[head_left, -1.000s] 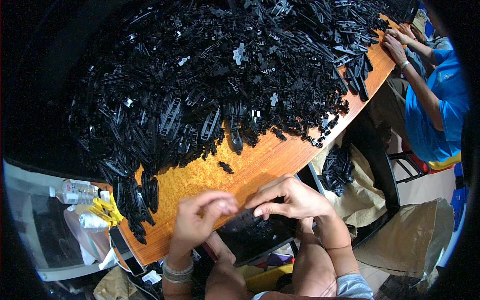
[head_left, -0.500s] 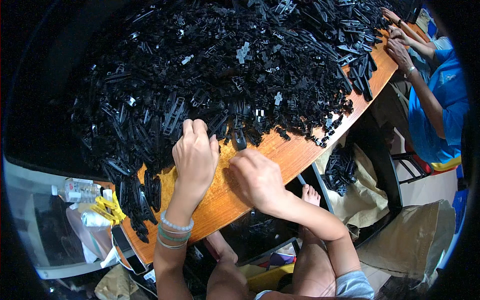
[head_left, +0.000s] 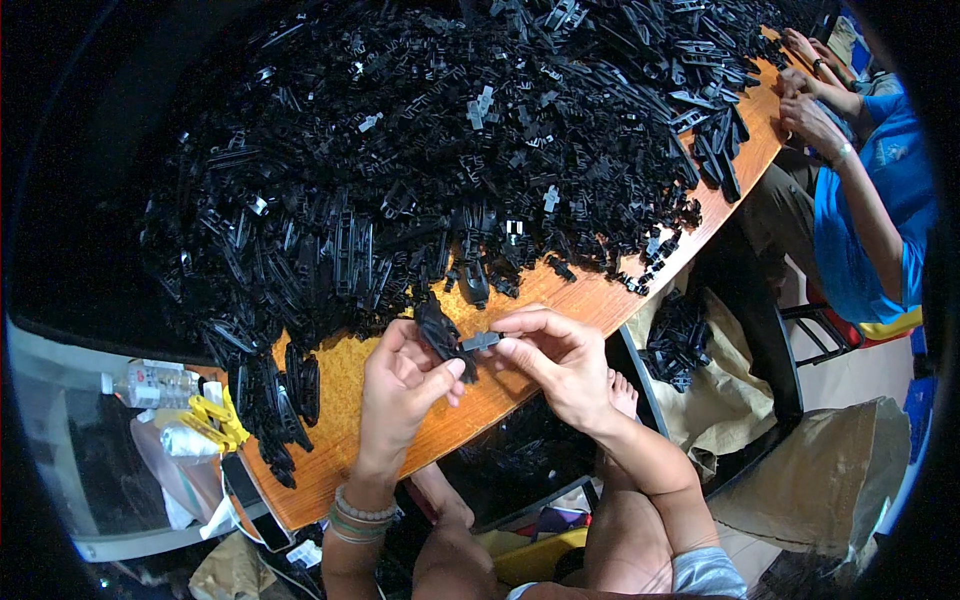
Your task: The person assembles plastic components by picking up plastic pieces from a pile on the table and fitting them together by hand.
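Note:
Above the near edge of the wooden table, my left hand grips a long black plastic part between thumb and fingers. My right hand pinches a small dark grey plastic piece by its right end. The small piece's left end meets or overlaps the long part; whether they are joined I cannot tell. Just beyond both hands spreads a large pile of black plastic parts, long frames mixed with small clips.
The curved wooden table carries the pile. A plastic bottle and a yellow clamp-like object stand at its left end. Below right, an open box lined with brown paper holds black parts. A co-worker in a blue shirt works at the right.
Both hands have drawn back from the pile's edge and turned toward each other. A long black part now shows in the left hand and a small piece in the right.

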Demonstrator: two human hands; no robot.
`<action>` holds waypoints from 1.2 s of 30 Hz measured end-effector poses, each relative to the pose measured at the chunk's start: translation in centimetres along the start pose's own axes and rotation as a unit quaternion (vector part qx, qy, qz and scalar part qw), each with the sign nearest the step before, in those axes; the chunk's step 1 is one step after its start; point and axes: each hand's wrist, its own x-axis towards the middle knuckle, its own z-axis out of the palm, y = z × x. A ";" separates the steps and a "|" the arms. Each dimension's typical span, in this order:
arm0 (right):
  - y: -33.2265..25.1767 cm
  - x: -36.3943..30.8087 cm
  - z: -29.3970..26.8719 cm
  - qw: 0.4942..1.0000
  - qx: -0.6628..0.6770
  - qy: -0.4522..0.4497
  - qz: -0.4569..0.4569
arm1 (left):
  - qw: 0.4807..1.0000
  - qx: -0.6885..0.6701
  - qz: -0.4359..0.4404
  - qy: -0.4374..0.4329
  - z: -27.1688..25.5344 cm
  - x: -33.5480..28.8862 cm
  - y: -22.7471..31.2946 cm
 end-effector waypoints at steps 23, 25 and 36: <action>-0.3 -0.8 -0.1 0.939 -0.251 -0.028 -0.234 | 0.999 0.004 0.023 -0.035 1.1 -2.4 0.1; -0.5 -0.9 -0.1 0.959 -0.206 -0.010 -0.192 | 0.998 -0.052 -0.008 -0.044 1.1 -2.5 -0.2; -1.6 -1.3 0.3 0.937 -0.293 -0.072 -0.179 | 0.998 0.014 0.060 0.007 1.2 -3.3 -0.1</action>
